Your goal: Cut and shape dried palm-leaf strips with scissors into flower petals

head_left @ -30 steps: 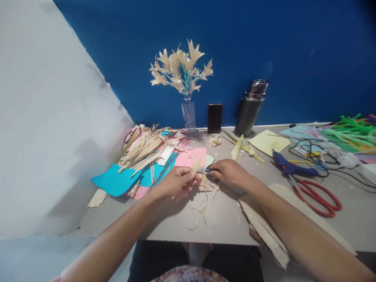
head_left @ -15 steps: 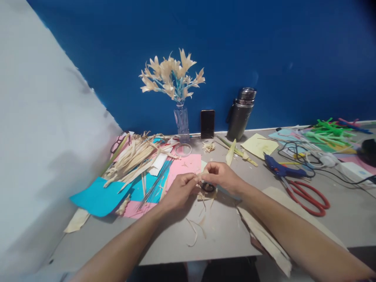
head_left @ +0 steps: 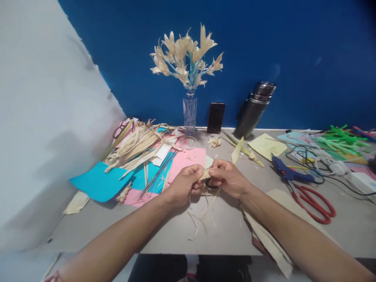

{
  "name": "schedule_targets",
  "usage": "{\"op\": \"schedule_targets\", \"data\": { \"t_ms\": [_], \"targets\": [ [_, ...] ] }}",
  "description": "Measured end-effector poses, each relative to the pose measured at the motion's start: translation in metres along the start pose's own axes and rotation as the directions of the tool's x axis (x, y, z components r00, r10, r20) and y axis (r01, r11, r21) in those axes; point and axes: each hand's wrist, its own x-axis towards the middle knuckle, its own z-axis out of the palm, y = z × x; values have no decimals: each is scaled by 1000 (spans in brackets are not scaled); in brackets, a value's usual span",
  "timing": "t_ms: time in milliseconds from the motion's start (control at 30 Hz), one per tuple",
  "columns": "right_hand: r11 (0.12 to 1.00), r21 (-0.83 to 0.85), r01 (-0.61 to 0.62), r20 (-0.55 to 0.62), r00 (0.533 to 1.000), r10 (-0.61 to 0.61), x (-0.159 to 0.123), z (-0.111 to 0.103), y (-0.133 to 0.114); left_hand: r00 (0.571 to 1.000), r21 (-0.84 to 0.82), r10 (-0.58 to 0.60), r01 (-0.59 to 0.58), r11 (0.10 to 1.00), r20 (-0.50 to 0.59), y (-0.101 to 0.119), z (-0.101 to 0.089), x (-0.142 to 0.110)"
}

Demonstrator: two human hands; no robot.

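Between my two hands, over the middle of the table, a small pale piece of dried husk (head_left: 205,174) is stretched flat. My left hand (head_left: 184,184) pinches its left end between thumb and fingers. At its right end my right hand (head_left: 230,178) grips it the same way. Just below and behind the fingers, part of a dark looped handle (head_left: 209,183) shows; the rest is hidden. Thin husk scraps (head_left: 194,227) lie on the tabletop under my hands. Pink paper (head_left: 188,160) is beyond my left hand, and a pointed husk leaf (head_left: 237,150) lies beyond my right.
At left, a heap of dried husks (head_left: 138,143) rests on blue paper (head_left: 100,182) beside thin wires (head_left: 160,172). Husk flowers (head_left: 183,55) stand in a clear bottle (head_left: 190,117), near a phone (head_left: 216,117) and a flask (head_left: 255,109). Rightward lie a glue gun (head_left: 289,172), red-handled scissors (head_left: 317,203) and cables.
My hands have moved slightly apart, and the husk piece between them now shows flat. The camera view has shifted, so the flowers and flask appear higher and farther right.
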Motion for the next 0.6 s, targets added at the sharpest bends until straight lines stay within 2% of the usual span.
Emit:
{"op": "schedule_targets", "data": {
  "t_ms": [133, 300, 367, 467, 533, 600],
  "targets": [
    [990, 139, -29, 121, 993, 12, -5, 5, -3, 996, -26, 27, -25, 999, 88, 6, 6, -6],
    [977, 209, -27, 203, 979, -16, -7, 2, -8, 996, -12, 29, -28, 1000, 89, 9, 11, -9],
    [970, 244, -18, 186, 982, -29, -6, -5, -15, 998, -22, 6, -4, 1000, 70, 9, 9, -9],
    [955, 286, 82, 66, 992, -105, -4, -16, -26, 999, -18, -4, 4, 1000, -32, 12, 4, -11],
    [968, 213, 133, -2, 991, -136, -3, -18, -27, 992, 46, 27, -21, 999, -124, 15, 3, -12],
    [996, 53, 79, -10, 997, -78, -2, -15, -21, 979, 162, 87, -57, 985, -186, 18, 3, -14]
  ]
}}
